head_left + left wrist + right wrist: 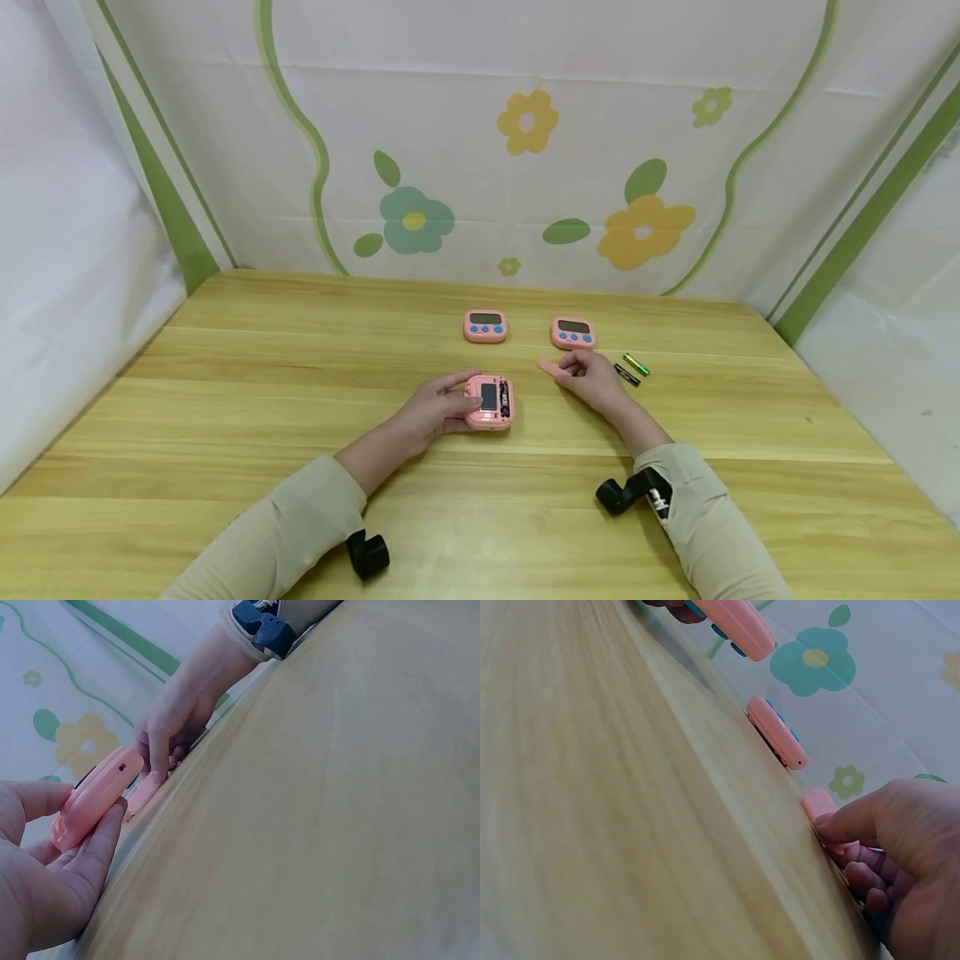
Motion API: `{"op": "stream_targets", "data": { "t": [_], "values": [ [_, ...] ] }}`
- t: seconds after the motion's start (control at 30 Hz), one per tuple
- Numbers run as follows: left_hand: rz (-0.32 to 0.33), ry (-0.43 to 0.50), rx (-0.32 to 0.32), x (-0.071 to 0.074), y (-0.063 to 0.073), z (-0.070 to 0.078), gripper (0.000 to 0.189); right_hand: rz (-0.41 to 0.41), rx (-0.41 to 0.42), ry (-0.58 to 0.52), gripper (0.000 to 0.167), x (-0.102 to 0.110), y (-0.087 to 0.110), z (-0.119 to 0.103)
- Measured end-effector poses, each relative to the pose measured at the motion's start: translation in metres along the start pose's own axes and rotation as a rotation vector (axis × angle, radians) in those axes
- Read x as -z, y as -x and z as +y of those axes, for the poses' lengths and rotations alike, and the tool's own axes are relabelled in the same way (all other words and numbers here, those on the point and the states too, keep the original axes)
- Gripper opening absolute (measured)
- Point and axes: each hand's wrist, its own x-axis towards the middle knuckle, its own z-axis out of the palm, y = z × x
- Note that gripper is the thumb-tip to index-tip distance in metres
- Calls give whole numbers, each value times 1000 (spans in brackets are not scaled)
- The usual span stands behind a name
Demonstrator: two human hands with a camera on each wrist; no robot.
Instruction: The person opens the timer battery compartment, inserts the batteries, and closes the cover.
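Note:
My left hand (438,410) grips a pink digital timer (474,423), its back turned up and the thumb over it. On its right side the battery slot lies uncovered, with a dark battery (505,400) inside. In the left wrist view the timer (97,796) is tilted, held between thumb and fingers above the table. Farther right, my right hand (592,382) pinches a small pink battery cover (551,367) between thumb and fingertips, low over the tabletop. The right wrist view shows the cover (819,802) sticking out past the thumb.
Two more pink timers with blue buttons stand face up behind my hands, one at the middle (485,327) and one to its right (573,333). Beside my right hand lie a green-and-gold battery (636,364) and a black one (627,375). A flowered cloth (465,125) hangs behind the wooden table (225,400).

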Motion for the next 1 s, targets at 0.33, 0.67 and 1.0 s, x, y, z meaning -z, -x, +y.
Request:
{"op": "stream_targets", "data": {
  "t": [0.33,0.67,1.0],
  "values": [
    [1,-4,4,-1,0,0,52,-12,-16,-143,22,0,-1,0],
    [-2,-11,-5,-2,1,0,53,2,-41,-401,19,5,0,-1],
    [-1,-13,-2,0,-1,-1,53,-64,-119,-521,17,4,-1,-4]
  ]
}}
